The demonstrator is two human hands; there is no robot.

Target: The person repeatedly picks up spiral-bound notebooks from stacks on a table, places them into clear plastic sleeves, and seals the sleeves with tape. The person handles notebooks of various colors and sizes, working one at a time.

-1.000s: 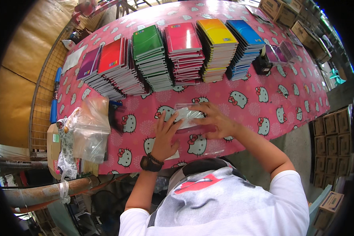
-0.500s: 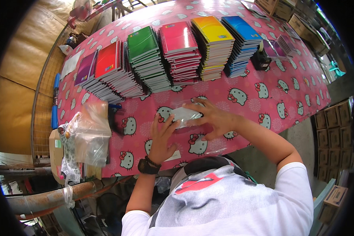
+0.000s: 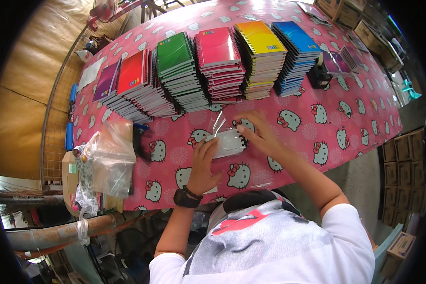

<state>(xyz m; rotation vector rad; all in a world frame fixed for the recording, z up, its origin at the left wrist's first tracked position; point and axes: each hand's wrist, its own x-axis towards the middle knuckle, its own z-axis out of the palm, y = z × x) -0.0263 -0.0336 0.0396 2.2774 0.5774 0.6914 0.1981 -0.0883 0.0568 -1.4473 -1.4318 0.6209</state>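
I see the table with full notebook stacks at twelve o'clock, apparently unwrapped. At centre, my left hand presses flat and right hand pinches the plastic-wrapped notebook bundle: wrapping seems unfinished.

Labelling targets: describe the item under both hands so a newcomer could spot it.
On the pink cat-print tablecloth, in front of the row of coloured spiral notebook stacks, lies a small clear-wrapped notebook bundle. The left hand and right hand press on it; unlike the stacks, it lies alone, shiny.
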